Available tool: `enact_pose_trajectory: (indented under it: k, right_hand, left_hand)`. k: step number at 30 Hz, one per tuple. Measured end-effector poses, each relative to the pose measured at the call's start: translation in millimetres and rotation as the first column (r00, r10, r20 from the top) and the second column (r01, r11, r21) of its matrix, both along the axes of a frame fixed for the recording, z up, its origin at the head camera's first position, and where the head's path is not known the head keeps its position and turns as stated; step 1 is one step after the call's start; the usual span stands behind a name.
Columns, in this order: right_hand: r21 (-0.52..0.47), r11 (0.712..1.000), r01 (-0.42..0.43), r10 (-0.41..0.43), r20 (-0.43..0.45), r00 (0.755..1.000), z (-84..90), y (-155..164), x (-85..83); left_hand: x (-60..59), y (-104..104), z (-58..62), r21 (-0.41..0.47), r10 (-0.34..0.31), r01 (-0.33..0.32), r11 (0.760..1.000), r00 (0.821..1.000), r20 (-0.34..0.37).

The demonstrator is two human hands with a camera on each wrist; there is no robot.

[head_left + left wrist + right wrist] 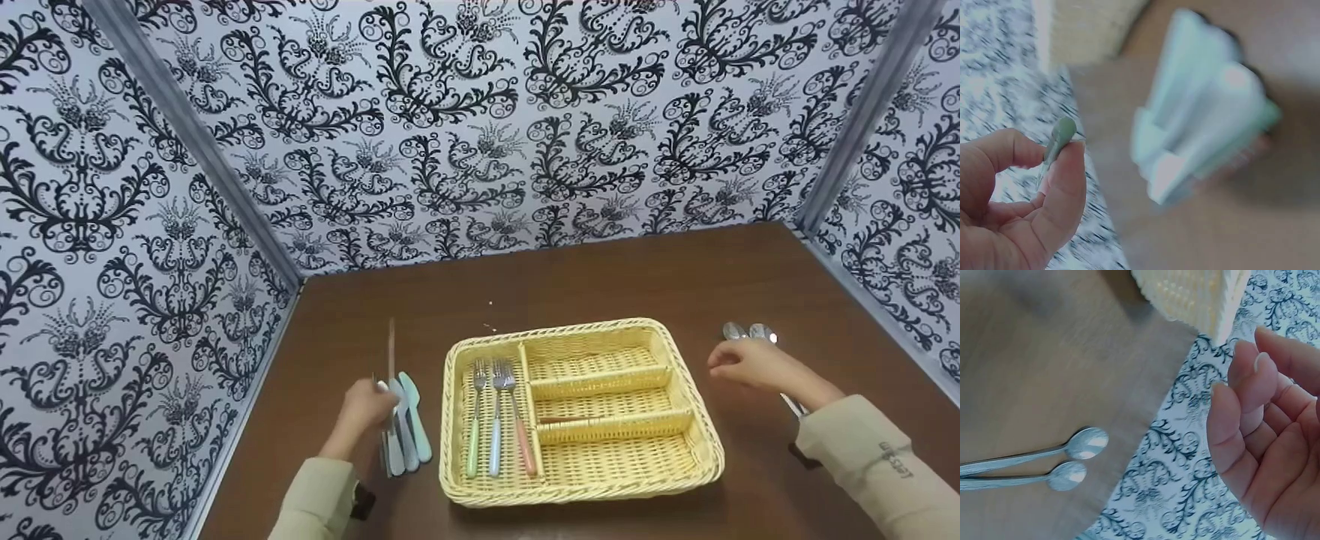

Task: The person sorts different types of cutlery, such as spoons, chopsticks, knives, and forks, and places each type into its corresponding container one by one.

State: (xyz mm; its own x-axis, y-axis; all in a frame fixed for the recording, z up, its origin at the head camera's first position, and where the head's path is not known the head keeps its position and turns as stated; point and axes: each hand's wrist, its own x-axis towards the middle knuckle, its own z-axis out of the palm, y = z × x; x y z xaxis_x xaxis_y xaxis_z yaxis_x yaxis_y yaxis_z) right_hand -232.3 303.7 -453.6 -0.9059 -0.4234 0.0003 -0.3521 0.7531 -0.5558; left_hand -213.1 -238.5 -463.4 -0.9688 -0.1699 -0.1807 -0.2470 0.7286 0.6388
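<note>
My left hand [367, 405] pinches a knife [391, 349] between thumb and fingers. In the left wrist view the held knife [1063, 132] shows a rounded green end and is seen almost edge-on. Beside that hand lies a bunch of pastel knives [418, 424], blurred in the left wrist view. My right hand [761, 365] hovers right of the basket with loosely bent fingers and nothing in them. Under and beyond it lie two metal spoons [763, 331], partly hidden by the hand in the head view; their bowls [1087, 442] show plainly in the right wrist view.
A pale yellow wicker basket [581, 495] with dividers stands mid-table. Three forks [496, 420] with green, blue and pink handles lie in its left compartment. A thin reddish-brown strip [570, 419] shows in the middle right compartment. Patterned walls enclose the brown table [600, 277].
</note>
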Motion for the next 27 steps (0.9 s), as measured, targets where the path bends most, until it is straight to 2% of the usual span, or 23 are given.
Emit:
enact_pose_trajectory:
  k: [4,7,9,12,14,16,19,21,22,24,27]
  right_hand:
    - [0.025,1.000,0.008,-0.007,-0.069,0.998,8.6,-19,2.7]
    - [0.051,0.999,0.001,0.008,-0.173,0.985,15.7,-38,6.2]
    - [0.074,0.997,-0.034,0.052,-0.253,0.966,19.4,-53,9.0]
    - [0.099,0.988,-0.119,0.148,-0.382,0.912,22.1,-75,14.3]
    - [0.104,0.974,-0.203,0.228,-0.481,0.846,21.6,-90,17.7]
    - [0.119,0.954,-0.276,0.292,-0.585,0.756,20.1,-104,21.1]
    - [0.169,0.923,-0.347,0.356,-0.718,0.598,17.5,-123,24.0]
    - [0.210,0.911,-0.354,0.380,-0.761,0.525,16.1,-133,25.1]
    - [0.231,0.907,-0.353,0.390,-0.777,0.494,15.3,-137,25.4]
    - [0.266,0.900,-0.344,0.407,-0.794,0.451,13.6,-143,25.7]
    - [0.303,0.892,-0.337,0.430,-0.798,0.421,11.0,-148,26.4]
  left_hand:
    - [-0.6,34,15.1,0.068,-0.069,0.072,0.995,0.997,-0.041]
    - [-0.6,61,22.4,0.131,-0.150,0.158,0.979,0.986,-0.066]
    - [-0.8,78,24.7,0.183,-0.218,0.228,0.956,0.973,-0.072]
    - [1.2,103,25.6,0.323,-0.334,0.327,0.888,0.942,-0.036]
    - [3.5,119,24.8,0.367,-0.399,0.379,0.849,0.917,-0.024]
    - [7.1,135,24.1,0.390,-0.453,0.419,0.820,0.892,-0.008]
    - [12.7,157,22.9,0.374,-0.497,0.458,0.806,0.868,0.009]
    - [16.7,169,23.2,0.370,-0.519,0.474,0.799,0.855,0.026]
    - [18.7,175,23.6,0.369,-0.525,0.477,0.798,0.851,0.035]
    - [21.9,183,24.9,0.370,-0.543,0.492,0.788,0.838,0.043]
    - [25.0,190,27.3,0.357,-0.566,0.519,0.776,0.824,0.033]
